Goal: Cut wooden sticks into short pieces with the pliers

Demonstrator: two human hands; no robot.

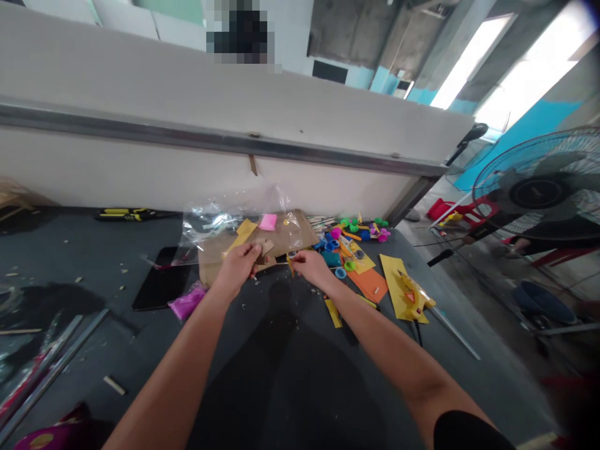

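My left hand [238,269] pinches a small piece of brown cardboard [265,248] above a larger brown cardboard sheet [290,234]. My right hand [312,269] is close by, its fingers closed on a small yellow strip [290,265]. Behind the hands lies a crumpled clear plastic bag [220,219], with a pink sticky note [268,222] near it. To the right are several colourful plastic craft pieces [338,245], an orange card [368,285] and a yellow glue gun [412,300] on yellow card [391,275].
The dark table [94,262] ends at a white partition [210,181]. On it are a black tablet [162,278], a magenta packet [187,300], a yellow-handled tool [131,214] and metal rods [47,369]. A standing fan [539,187] and a red stool [462,212] are at right.
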